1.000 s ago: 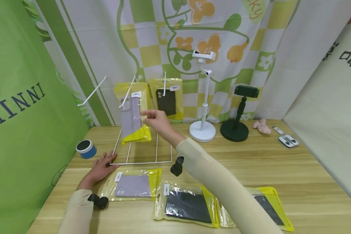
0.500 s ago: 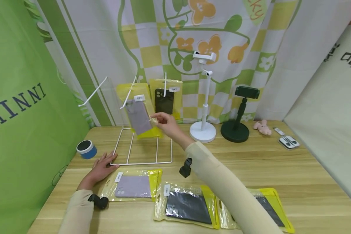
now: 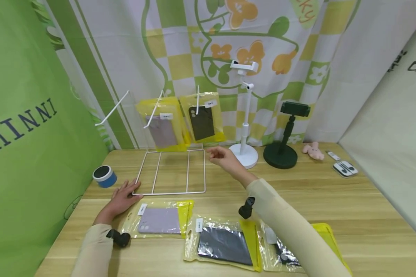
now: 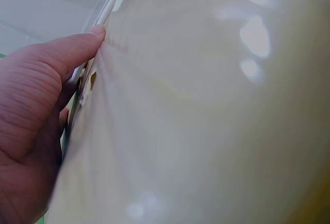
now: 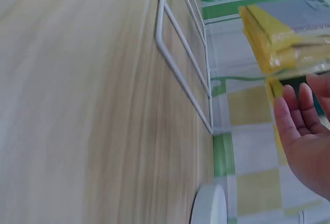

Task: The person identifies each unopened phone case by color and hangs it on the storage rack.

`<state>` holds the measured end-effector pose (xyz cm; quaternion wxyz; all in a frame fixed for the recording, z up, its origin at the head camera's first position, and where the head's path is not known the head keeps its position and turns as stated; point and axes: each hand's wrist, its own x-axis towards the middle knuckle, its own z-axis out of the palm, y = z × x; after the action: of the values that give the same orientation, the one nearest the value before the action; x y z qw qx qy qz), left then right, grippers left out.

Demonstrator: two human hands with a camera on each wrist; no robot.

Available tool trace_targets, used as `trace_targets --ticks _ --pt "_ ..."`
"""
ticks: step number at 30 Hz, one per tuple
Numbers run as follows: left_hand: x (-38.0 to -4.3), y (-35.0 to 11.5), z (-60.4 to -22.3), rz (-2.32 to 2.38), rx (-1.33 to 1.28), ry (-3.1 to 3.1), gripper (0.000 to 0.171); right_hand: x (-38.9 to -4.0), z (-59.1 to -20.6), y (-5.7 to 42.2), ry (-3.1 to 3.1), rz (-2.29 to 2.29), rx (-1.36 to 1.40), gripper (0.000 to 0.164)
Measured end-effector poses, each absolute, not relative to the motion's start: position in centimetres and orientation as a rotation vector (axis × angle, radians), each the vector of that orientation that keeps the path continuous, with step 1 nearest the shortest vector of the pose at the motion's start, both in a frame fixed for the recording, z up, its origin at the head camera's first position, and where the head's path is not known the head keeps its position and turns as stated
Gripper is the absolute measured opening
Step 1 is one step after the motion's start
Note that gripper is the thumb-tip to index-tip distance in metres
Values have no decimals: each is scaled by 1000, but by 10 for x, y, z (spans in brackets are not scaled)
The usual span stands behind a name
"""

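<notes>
A bag with a light purple phone case [image 3: 163, 130] hangs on the middle hook [image 3: 153, 111] of a white wire rack [image 3: 170, 193]; more yellow edges show with it, so I think it is not the only bag there, but I cannot count them; next to it, a bag with a dark case [image 3: 202, 123] hangs on the right hook [image 3: 198, 100]; of the three hooks, only these two show bags, and the left hook [image 3: 112, 109] does not.

So the hanging looks part done; three bags lie flat on the table [image 3: 332, 200] in front: a purple one [image 3: 159, 220], a black one [image 3: 225, 244], and a third bag [image 3: 280, 254] partly under the right sleeve.

The right hand [image 3: 225, 158] is just beside the rack, near the white stand [image 3: 245, 132]; its fingers are softly bent and it has hold of nothing; the left hand [image 3: 123, 198] lies on the table at the front left corner of the rack, fingers fairly straight, touching the wire but not wrapped round it.

Farther out are a blue tub [image 3: 104, 179], a dark green stand [image 3: 287, 134] and a pink toy [image 3: 313, 151].
</notes>
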<state>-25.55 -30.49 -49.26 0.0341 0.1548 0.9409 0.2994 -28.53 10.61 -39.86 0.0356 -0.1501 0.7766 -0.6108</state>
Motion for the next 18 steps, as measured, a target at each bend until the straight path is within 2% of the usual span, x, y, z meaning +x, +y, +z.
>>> trace_targets --ticks 8,18 --pt "-257 -305 -495 926 465 2889 65 -251 -406 164 2263 -1818 -642 34" --pt "-258 -306 -497 907 471 2900 64 -200 -423 245 2144 -1444 -944 34"
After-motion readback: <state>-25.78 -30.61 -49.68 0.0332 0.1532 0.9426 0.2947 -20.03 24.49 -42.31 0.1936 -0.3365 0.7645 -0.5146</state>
